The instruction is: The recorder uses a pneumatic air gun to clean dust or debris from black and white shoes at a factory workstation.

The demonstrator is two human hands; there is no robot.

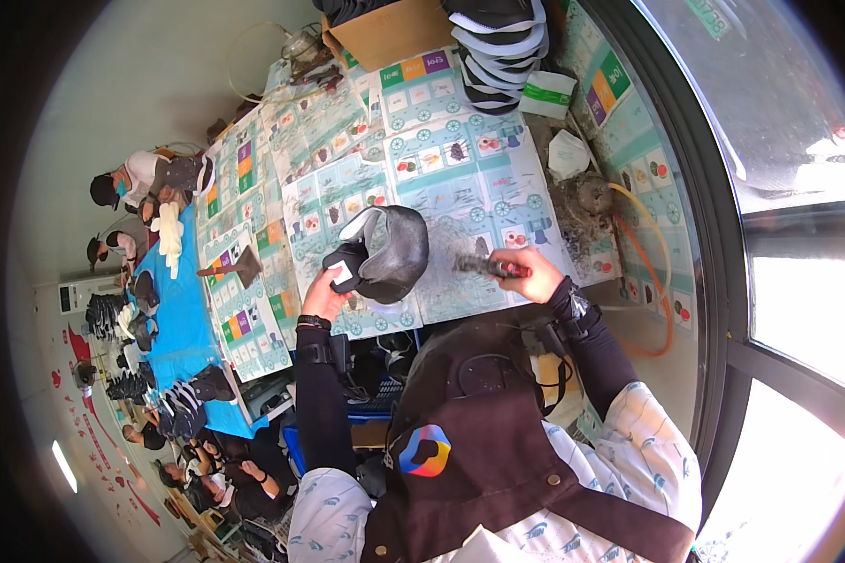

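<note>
My left hand (325,295) is closed on the near left end of a black shoe upper (402,253). The upper is bent into a curved shape, with a pale lining along its inner edge, and a small white patch shows beside my fingers. To the right, my right hand (532,276) is closed around a dark, narrow brush-like tool (479,266) with a bit of red near my fingers. The tool's far end points left toward the upper, apart from it, and looks smeared. Dark dust marks the printed table cover (441,202) between them.
A stack of black-and-white shoe uppers (502,56) stands at the back, beside a cardboard box (390,36). Right of it are a white-green box (547,94), a white mask (567,155) and an orange hose (665,305). A wooden-handled scraper-like tool (244,268) lies left. Co-workers sit farther left.
</note>
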